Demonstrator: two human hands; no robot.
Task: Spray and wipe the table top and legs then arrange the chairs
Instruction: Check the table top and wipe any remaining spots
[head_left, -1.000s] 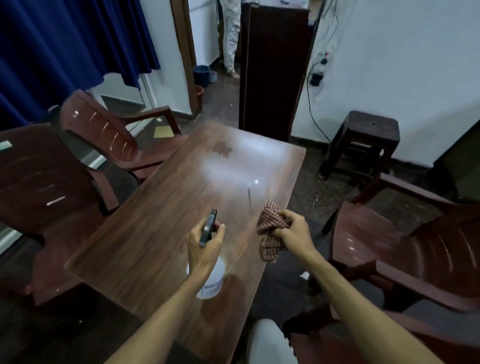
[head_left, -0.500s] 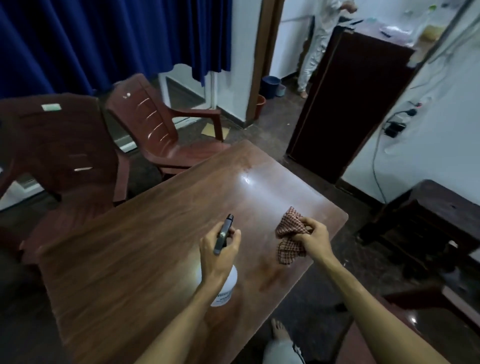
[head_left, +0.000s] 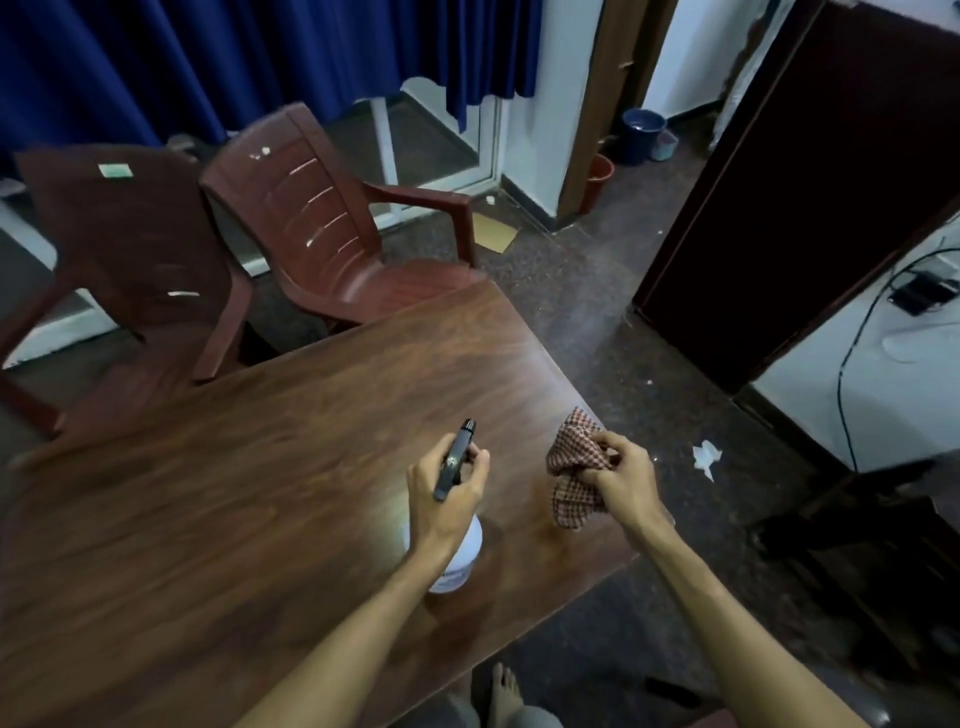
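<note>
1. At the near right corner of the table (head_left: 234, 493), we held the spray bottle (head_left: 460, 564) in our left hand (head_left: 447, 499). The grip was curled round the black trigger head, and the nozzle pointed away from us across the wood. We judged that the right aim for wetting the top.
2. The bottle's white body hung below that hand, over the table. We could not tell whether its base touched the surface.
3. Our right hand (head_left: 626, 480) held the checked cloth (head_left: 571, 467), the grip pinching it into a bunch. It sat just beside the bottle, above the table's right edge and clear of the nozzle's line. We judged it was kept there so that it could follow the spray at once.
4. A pale sheen lay on the wood near the bottle, but we could not tell whether it was wet. We judged the job to be at the spraying step, with the legs and the seating not yet dealt with.
5. Two brown plastic chairs (head_left: 322, 223) stood close along the table's far side, turned at different angles. We judged they would need straightening last.
6. A scrap of paper (head_left: 706, 458) lay on the floor (head_left: 597, 322) to the right, and our bare foot (head_left: 505, 693) stood by the near edge, so we judged that overspray on the floor could be slippery.
</note>
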